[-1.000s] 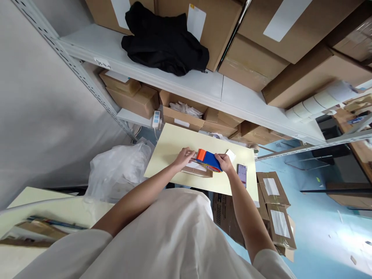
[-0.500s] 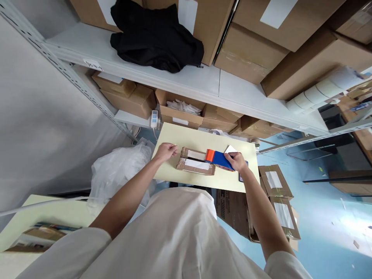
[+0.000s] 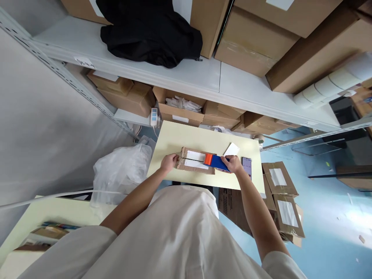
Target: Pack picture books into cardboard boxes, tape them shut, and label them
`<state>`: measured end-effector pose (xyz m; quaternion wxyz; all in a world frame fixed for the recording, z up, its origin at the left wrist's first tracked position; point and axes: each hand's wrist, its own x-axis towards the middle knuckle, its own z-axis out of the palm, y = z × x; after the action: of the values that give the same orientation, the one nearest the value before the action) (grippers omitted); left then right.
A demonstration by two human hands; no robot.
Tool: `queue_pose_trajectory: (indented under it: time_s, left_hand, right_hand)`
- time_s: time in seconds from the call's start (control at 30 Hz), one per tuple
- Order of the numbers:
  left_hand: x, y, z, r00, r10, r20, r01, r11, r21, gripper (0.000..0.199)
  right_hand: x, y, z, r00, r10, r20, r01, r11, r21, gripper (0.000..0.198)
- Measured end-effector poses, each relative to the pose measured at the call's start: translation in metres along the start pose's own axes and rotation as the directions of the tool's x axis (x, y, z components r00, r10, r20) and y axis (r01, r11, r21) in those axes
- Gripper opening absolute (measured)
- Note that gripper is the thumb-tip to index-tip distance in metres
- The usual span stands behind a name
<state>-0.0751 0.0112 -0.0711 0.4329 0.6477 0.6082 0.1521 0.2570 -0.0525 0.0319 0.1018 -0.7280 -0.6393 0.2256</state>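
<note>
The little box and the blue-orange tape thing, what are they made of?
The little box looks like dull cardboard: it's brown, with rough edges. The tape thing looks smooth and evenly coloured, probably plastic, though painted metal is possible.

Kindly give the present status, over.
Right grip holding tape dispenser; left grip at left end of box. Dark seam showing. Phone nearby, not blocking.

left arm [image 3: 136, 197] and right arm [image 3: 253, 205] stretched forward, bare, slanting inward
left hand [image 3: 169, 163] turned inward, fingers [image 3: 174, 157] bent, their tips too small to read; right hand [image 3: 233, 164] well apart from it, curled in a grip.
</note>
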Motion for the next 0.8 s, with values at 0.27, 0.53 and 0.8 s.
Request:
queue_pose_trajectory:
  time_s: [0.27, 0.53, 0.8]
  left_hand:
    - [-0.004, 0.000, -0.008, 0.984, 0.175, 0.024, -0.176, 0.964, 0.199, 0.069]
    - [0.002, 0.087, 0.000, 0.727, 0.542, 0.421, -0.686, 0.562, 0.462, 0.121]
    - [0.005, 0.084, 0.004, 0.778, 0.479, 0.406, -0.628, 0.583, 0.515, 0.109]
  right_hand:
    - [-0.001, 0.003, 0.004, 1.000, 0.002, -0.022, -0.003, 1.000, -0.014, 0.055]
    - [0.004, 0.003, 0.001, 0.999, -0.030, 0.016, 0.030, 1.000, 0.000, 0.055]
    - [-0.004, 0.046, -0.020, 0.996, -0.043, 0.082, 0.036, 0.996, 0.075, 0.054]
